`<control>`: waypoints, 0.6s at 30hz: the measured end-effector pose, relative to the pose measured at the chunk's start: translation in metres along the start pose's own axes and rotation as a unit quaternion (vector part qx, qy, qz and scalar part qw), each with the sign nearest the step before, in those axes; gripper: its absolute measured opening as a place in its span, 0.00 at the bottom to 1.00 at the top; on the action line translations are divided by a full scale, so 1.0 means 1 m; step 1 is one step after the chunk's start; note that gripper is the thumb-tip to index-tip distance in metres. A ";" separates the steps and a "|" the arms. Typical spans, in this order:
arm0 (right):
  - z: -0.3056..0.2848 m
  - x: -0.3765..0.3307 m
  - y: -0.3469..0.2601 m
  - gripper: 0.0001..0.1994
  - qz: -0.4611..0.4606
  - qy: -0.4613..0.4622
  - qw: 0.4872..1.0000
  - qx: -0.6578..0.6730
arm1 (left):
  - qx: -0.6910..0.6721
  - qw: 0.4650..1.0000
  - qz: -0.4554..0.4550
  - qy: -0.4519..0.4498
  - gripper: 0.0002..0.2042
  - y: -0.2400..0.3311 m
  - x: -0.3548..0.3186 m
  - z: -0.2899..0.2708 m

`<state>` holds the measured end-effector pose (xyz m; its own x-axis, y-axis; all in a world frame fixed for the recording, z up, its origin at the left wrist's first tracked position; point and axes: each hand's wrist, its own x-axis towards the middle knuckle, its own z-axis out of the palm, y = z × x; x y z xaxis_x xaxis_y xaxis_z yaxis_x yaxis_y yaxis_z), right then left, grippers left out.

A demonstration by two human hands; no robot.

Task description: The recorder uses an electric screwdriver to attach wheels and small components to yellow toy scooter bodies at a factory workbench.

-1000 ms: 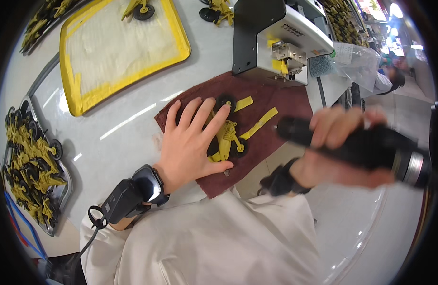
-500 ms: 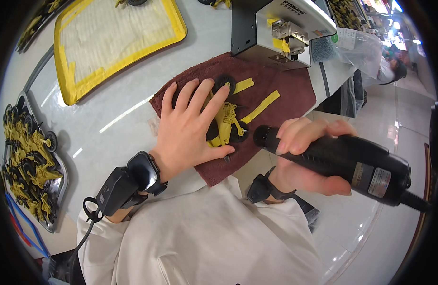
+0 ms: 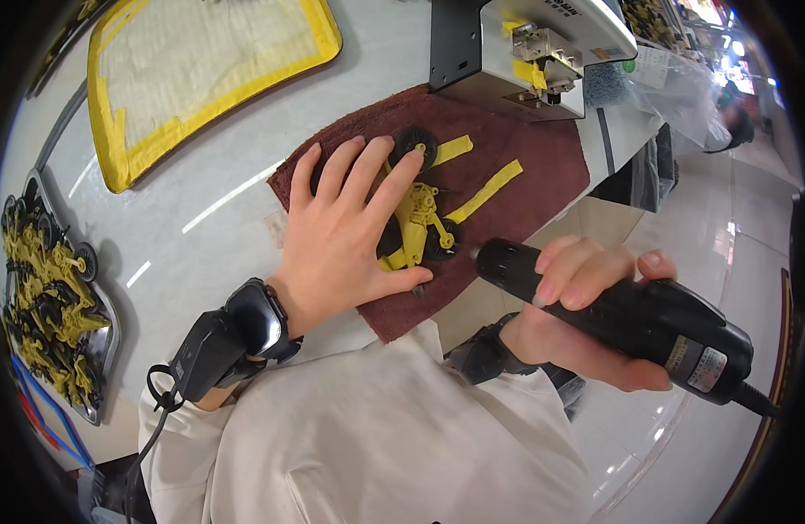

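Observation:
A yellow toy vehicle [image 3: 416, 216] with black wheels lies on a maroon cloth [image 3: 533, 153]. My left hand [image 3: 340, 218] spans it with fingers spread, holding it down. The index fingertip rests at the far wheel [image 3: 416, 144] and the thumb at the near end; the palm hides the toy's left part. My right hand [image 3: 595, 301] is wrapped round a black corded electric screwdriver [image 3: 577, 306]. Its nose points left at the toy's right wheel [image 3: 443, 239], a small gap away. Two strips of yellow tape [image 3: 485, 190] lie beside the toy.
At left stands a metal tray [image 3: 112, 336] heaped with similar yellow and black toys [image 3: 49, 301]. A yellow-taped panel [image 3: 215, 109] lies at the far left. A metal-cased machine [image 3: 507, 83] stands behind the cloth. Plastic bags [image 3: 682, 96] are at the far right.
The screwdriver has drawn slightly back from the wheel, and my right hand has shifted right and nearer. My left hand keeps its place on the toy.

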<state>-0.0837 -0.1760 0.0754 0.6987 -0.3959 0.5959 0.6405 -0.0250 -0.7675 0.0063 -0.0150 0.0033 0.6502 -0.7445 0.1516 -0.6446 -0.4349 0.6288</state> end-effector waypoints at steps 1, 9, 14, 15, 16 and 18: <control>-0.001 -0.001 0.000 0.45 0.001 0.003 1.000 0.001 | 0.000 1.000 -0.003 0.000 0.46 -0.001 -0.001 0.000; -0.009 -0.009 0.005 0.45 0.019 -0.010 1.000 0.000 | 0.004 1.000 0.006 0.006 0.48 -0.001 -0.001 0.002; 0.002 -0.008 -0.005 0.45 0.004 0.008 0.999 0.040 | -0.004 0.999 0.011 0.035 0.45 -0.004 -0.007 0.003; 0.002 -0.006 -0.010 0.45 0.002 0.009 0.999 0.039 | -0.020 0.997 0.028 0.066 0.42 -0.004 -0.006 0.002; 0.003 -0.004 -0.014 0.44 -0.005 0.000 0.999 0.052 | -0.020 0.997 0.030 0.066 0.42 -0.005 -0.007 0.001; 0.002 -0.001 -0.020 0.43 -0.002 -0.029 0.996 0.079 | -0.029 0.987 0.133 0.083 0.32 -0.006 -0.009 0.001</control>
<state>-0.0964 -0.1734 0.0904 0.7111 -0.3417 0.6145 0.6817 0.1210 -0.7216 0.0040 -0.0060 -0.0027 0.5218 -0.7330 0.4364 -0.7796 -0.2022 0.5927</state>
